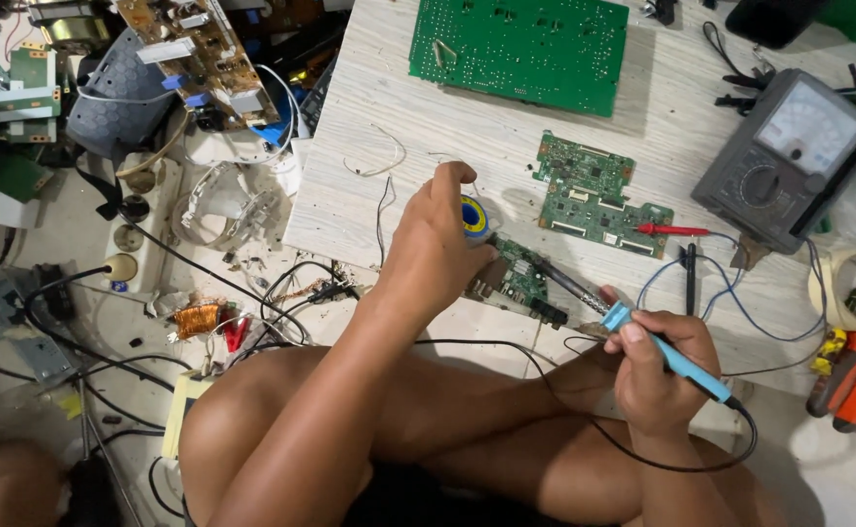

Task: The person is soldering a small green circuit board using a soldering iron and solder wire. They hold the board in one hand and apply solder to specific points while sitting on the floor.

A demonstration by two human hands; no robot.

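Under our fingers: small board [517, 278] | left hand [437, 239] pinching solder spool [474, 217] | right hand [657, 366] clamped on iron [642, 337], tip down, joint not finished we reckon

Both arms are bare, with no sleeves, gloves, rings or watch. The left hand [437, 244] and right hand [657, 376] are ungloved. The knees are bare too.

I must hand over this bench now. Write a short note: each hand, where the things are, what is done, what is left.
Left hand: holds the solder spool at the small green board.
Right hand: grips the blue soldering iron, tip on that board.
On the wooden board: large green board, second board with red probe, meter.
Done: cannot tell which joints.
Left: soldering appears under way.
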